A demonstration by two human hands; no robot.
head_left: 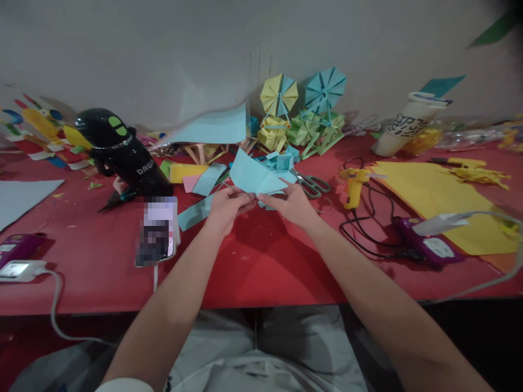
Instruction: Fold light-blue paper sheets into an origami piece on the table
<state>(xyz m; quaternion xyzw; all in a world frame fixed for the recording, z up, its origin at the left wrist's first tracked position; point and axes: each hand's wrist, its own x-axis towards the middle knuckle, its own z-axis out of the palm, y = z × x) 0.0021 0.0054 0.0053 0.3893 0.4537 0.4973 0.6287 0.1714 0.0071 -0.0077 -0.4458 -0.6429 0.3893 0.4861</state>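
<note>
Both of my hands meet over the middle of the red table [261,261]. My left hand [226,207] is closed on the lower left edge of a light blue folded paper [255,177], fingers pinching it. My right hand [291,202] pinches the same paper from the right. The paper is lifted a little off the table, one corner pointing up. More light blue paper pieces [204,182] lie just behind and to the left of it.
Scissors [312,185] lie right of my hands, then a yellow glue gun [354,182] with black cable. Yellow sheets [437,198] cover the right side. A phone [157,231] leans on a black device [122,149]. Folded paper fans [302,109] stand along the wall.
</note>
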